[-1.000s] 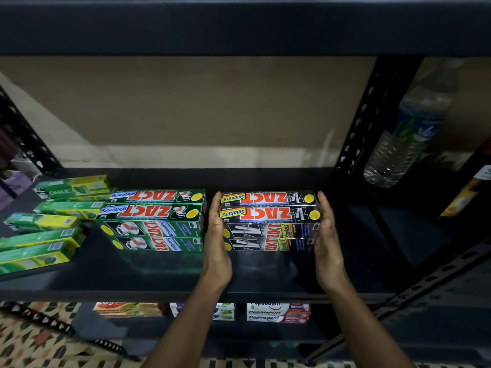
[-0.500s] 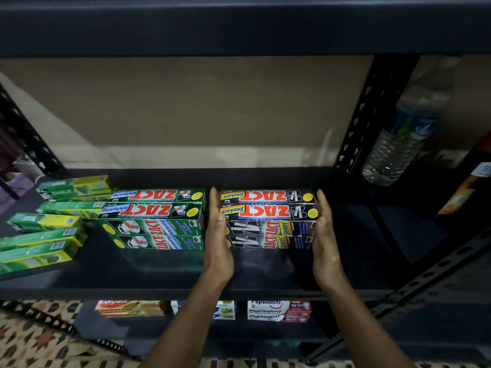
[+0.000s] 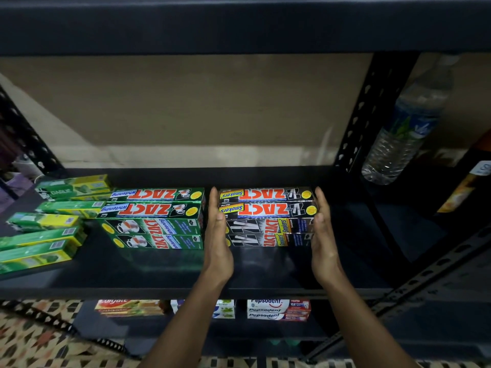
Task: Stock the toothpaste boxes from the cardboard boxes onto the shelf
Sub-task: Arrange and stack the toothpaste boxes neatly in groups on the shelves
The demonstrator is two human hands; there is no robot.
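**Two hands flank the black boxes (image 3: 268, 216)**

The black boxes sit in a tight stack on the shelf (image 3: 159, 269), right of its middle and set back from the front edge. The left hand (image 3: 218, 235) stands on edge with its fingers straight and together, flat against the stack's left end, in the narrow gap beside the green boxes (image 3: 154, 219). The right hand (image 3: 322, 235) mirrors it at the right end, fingers straight against the box ends. Neither hand curls round anything. Further left, Darlie boxes (image 3: 45, 229) lie at loose angles. A water bottle (image 3: 403, 128) stands past the upright on the right.
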